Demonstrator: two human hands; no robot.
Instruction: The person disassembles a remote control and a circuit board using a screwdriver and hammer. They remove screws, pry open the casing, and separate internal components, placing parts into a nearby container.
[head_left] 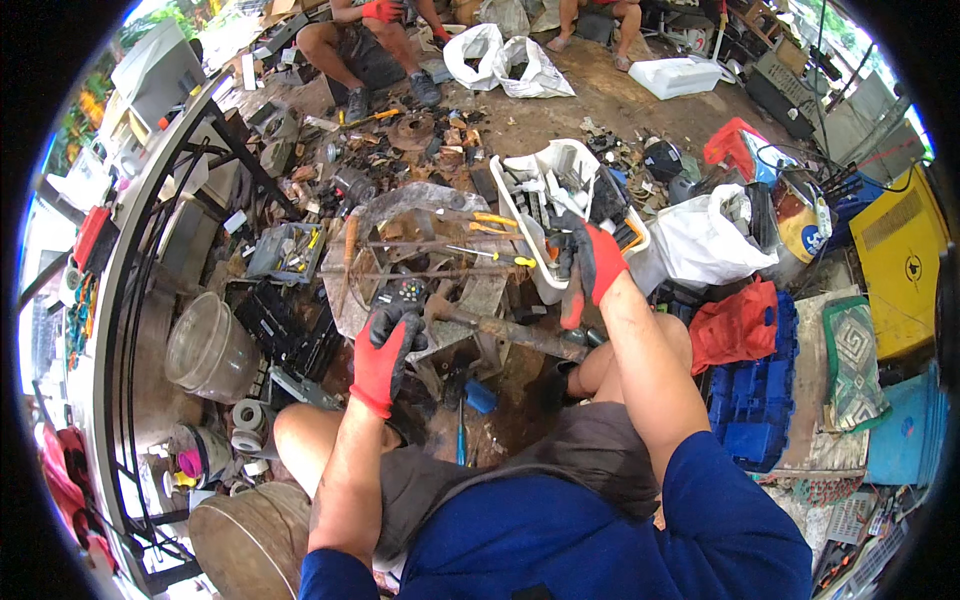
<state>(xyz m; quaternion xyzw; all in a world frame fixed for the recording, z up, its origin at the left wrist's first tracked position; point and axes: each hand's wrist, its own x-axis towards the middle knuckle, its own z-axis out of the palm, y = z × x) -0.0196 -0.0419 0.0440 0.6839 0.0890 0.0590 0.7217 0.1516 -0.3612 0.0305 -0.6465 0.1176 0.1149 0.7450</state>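
Writing first. Yellow metal panel (899, 258), far right: slotted area and a round black emblem; lettering not legible from here. Beside the white sack (705, 240), a container (803, 238) carries a round blue-and-white mark amid orange-brown and pale printing. Red, white and blue packaging (745, 148) behind it; print too small to make out. Green mat (852, 350) on the right has a pale angular spiral, pattern only.

Main item: black gamepad (408, 290), compact, dark-bodied, tiny coloured face buttons showing. Any marking on it too small to tell. Located over the near left part of the worn, grey, low tabletop (480, 283), just left of the hammer (437, 310).

Hands, both in red gloves with dark finger coating. Left hand (385, 345): fingers curled on the near edge of the gamepad, gripping it. Right hand (600, 262): closed around a red-handled tool (572, 304), handle end poking out below the fist; exact kind hidden by the glove. This hand is at the near right side of the white bin (507, 205), which is heaped with grey, white and black parts.

About the tabletop: hammer with thick wooden handle slanting right; yellow-handled screwdriver (524, 262) lying crosswise; orange-handled pliers (495, 219) beyond it.
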